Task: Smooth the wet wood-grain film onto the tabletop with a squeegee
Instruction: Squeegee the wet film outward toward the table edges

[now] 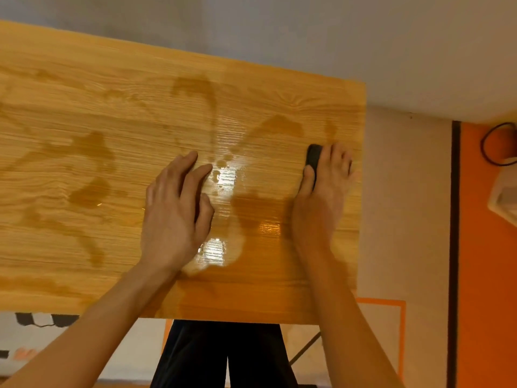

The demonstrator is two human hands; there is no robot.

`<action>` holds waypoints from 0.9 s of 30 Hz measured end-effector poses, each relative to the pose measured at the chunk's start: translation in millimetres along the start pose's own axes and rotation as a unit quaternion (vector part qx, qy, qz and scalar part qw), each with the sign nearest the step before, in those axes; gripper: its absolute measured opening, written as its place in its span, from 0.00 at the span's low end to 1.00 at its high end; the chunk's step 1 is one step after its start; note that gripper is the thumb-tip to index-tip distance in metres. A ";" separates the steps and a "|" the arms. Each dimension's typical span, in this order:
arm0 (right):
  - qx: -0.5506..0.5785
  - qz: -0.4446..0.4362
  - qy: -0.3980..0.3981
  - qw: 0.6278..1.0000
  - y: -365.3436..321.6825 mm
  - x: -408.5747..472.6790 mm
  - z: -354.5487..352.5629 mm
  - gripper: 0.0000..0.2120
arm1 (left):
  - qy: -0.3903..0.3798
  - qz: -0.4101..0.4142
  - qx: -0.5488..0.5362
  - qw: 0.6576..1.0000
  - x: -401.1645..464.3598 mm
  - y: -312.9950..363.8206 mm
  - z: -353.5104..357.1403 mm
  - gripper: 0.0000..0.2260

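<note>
The wood-grain film point(112, 169) covers the tabletop, with dark wet patches and glossy puddles across it. My left hand point(174, 211) rests flat on the film near the middle, fingers straight and pointing away from me. My right hand point(321, 197) is near the table's right edge and holds a small black squeegee point(314, 155) against the film. The thumb lies on the squeegee's left side and the fingers lie over its top. Most of the squeegee is hidden under the fingers.
The table's right edge point(361, 191) runs just right of my right hand, and the near edge point(195, 315) is by my dark-trousered legs point(223, 357). A grey wall is behind the table. An orange wall with a black cable point(486, 147) stands at the right.
</note>
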State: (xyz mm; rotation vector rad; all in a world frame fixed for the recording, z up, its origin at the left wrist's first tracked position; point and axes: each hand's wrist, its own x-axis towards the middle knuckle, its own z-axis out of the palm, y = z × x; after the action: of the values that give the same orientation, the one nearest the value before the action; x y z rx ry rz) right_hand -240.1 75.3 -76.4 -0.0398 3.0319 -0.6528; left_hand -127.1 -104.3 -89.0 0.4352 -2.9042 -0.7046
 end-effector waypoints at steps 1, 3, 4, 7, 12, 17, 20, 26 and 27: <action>-0.019 -0.027 0.012 0.999 -19.2 -8.2 13.4 0.24 | -0.001 -0.001 -0.002 1.000 -0.1 -0.4 -0.3 0.19; -0.026 -0.098 0.025 0.994 -50.9 -23.3 37.4 0.26 | -0.001 0.001 -0.004 1.000 -0.1 -1.0 -0.7 0.19; -0.018 -0.125 0.016 0.992 -59.1 -26.6 43.4 0.25 | -0.002 0.001 -0.007 1.000 0.0 -0.8 -1.2 0.19; -0.035 -0.191 -0.036 0.980 -44.7 -13.4 27.2 0.23 | -0.015 -0.008 -0.022 1.000 1.3 -0.7 -2.8 0.20; 0.040 -0.002 0.022 0.999 12.0 20.6 -10.0 0.22 | -0.058 -0.007 -0.074 0.996 5.6 -5.6 -14.9 0.25; 0.039 -0.037 0.017 0.998 -62.6 8.0 30.6 0.23 | -0.031 0.010 -0.060 0.998 43.9 -10.8 -25.8 0.23; 0.004 -0.164 -0.058 0.985 -77.4 4.3 41.8 0.23 | -0.011 0.012 -0.046 0.999 77.2 -12.3 -22.2 0.23; 0.048 -0.004 0.015 0.999 13.4 41.3 -15.1 0.22 | 0.000 0.035 -0.002 0.999 92.6 -22.0 -6.1 0.21; 0.052 0.029 0.033 0.998 15.4 44.7 -15.3 0.22 | 0.006 0.040 0.004 0.999 91.7 -22.6 -4.4 0.20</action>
State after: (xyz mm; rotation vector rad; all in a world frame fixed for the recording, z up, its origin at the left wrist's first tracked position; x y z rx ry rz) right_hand -285.7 94.1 -70.3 0.0741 3.0426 -0.8224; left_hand -207.9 -153.2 -91.1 0.3196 -2.8967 -0.6757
